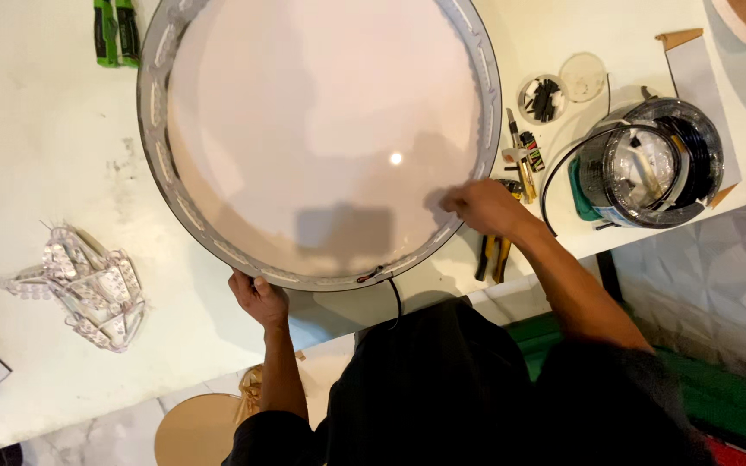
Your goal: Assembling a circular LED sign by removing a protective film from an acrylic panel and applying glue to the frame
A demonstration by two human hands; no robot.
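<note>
A large round lamp housing (321, 129) with a glossy white inside and a grey rim (155, 147) lined with strips lies on the white table (36, 147). My left hand (258, 298) grips the rim's near edge. My right hand (481, 205) rests with pinched fingers on the inner rim at the right, touching the strip there. A thin black wire (393, 293) leaves the rim near a small red connector at the front edge.
A clear tangle of light modules (92, 285) lies at the left. Green-handled tools (116, 33) at the back left. Yellow-handled pliers (496, 255), a small dish of black parts (543, 99) and a wrapped spool of black cable (654, 162) sit at the right.
</note>
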